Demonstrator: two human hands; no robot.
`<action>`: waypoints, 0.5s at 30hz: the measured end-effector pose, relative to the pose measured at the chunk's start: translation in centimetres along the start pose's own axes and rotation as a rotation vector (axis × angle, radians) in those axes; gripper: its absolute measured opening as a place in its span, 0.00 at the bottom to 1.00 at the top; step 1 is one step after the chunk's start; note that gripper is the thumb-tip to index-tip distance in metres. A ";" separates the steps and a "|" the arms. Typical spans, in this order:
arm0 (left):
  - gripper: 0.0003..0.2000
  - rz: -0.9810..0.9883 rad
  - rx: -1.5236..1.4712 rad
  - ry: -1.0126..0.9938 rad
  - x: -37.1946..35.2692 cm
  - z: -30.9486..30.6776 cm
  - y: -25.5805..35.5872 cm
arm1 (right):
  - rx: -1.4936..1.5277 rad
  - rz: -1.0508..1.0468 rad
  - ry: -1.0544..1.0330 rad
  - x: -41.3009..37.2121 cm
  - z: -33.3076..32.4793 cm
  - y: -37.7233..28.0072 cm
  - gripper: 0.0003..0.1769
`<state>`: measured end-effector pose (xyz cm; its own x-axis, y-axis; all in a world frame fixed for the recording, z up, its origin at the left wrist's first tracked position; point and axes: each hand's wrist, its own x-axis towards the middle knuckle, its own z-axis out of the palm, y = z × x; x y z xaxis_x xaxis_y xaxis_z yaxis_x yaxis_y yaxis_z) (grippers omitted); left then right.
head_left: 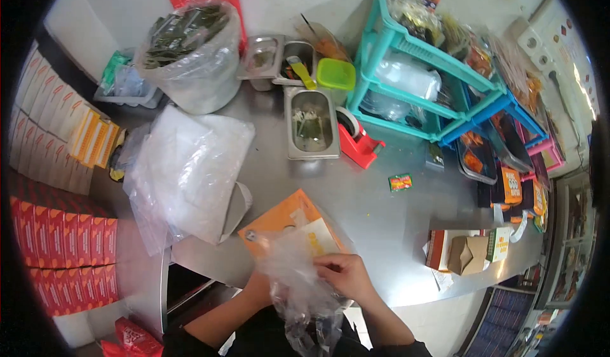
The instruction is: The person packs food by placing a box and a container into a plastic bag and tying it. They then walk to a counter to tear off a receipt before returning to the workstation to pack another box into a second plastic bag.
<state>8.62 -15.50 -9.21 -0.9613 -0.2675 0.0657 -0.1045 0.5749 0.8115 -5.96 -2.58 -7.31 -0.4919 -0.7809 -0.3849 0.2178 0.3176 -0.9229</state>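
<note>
With clear plastic bag [293, 293] foremost, apparently pinched in fingers of right hand [346, 276], spread gently, avoiding snags on orange packaging [276, 216]; cannot tell hidden grip of left hand [257, 289].

Right hand [348, 276]: free counter [381, 242] rightward; brown box [467, 255] blocks beyond.

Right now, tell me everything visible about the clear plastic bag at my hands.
The clear plastic bag looks thin, see-through, glossy and crumpled. Its upper part lies over the orange packaging; its lower end hangs loose before dark clothing. The right hand appears to pinch its right side; the left hand, partly hidden, is at its left. Its opening cannot be made out.
</note>
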 end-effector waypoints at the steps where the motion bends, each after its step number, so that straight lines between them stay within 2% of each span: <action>1: 0.12 0.231 -0.106 0.081 -1.7 3.6 -5.4 | -0.052 -0.002 -0.083 -0.1 -0.6 0.5 0.09; 2: 0.12 0.234 -0.095 0.097 -1.2 2.8 -4.7 | -0.105 -0.003 -0.163 -0.1 -1.2 0.9 0.09; 3: 0.12 0.229 0.061 0.050 -0.2 1.8 -3.2 | -0.112 -0.014 -0.173 -0.2 -1.6 1.3 0.09; 4: 0.12 0.222 0.215 0.000 0.8 1.0 -1.7 | -0.309 -0.128 -0.165 -0.4 -1.9 1.6 0.09; 5: 0.11 0.271 0.231 0.045 1.9 0.3 -0.5 | -0.506 -0.242 -0.154 -0.4 -1.9 1.6 0.09; 9: 0.14 0.340 0.299 -0.018 2.3 0.1 -0.6 | -0.571 -0.333 -0.032 -0.9 -0.4 -0.5 0.07; 11: 0.13 0.374 0.327 -0.054 2.2 -0.9 -0.7 | -0.419 -0.312 0.221 -1.0 0.0 -0.3 0.06; 12: 0.13 0.374 0.336 -0.041 2.2 -1.7 -1.7 | -0.422 -0.327 0.213 -1.2 0.4 0.0 0.06; 14: 0.19 0.530 0.100 0.343 2.7 -3.6 -5.2 | -0.398 -0.459 0.393 -1.0 0.9 0.0 0.09; 15: 0.19 0.528 0.134 0.374 3.0 -4.8 -5.7 | -0.551 -0.591 0.352 -1.1 0.7 -1.3 0.18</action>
<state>7.57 -23.33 -10.88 -0.7415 -0.1599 0.6516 0.3023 0.7874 0.5372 -5.16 -2.51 -5.70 -0.6463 -0.7175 0.2599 -0.5478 0.1991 -0.8126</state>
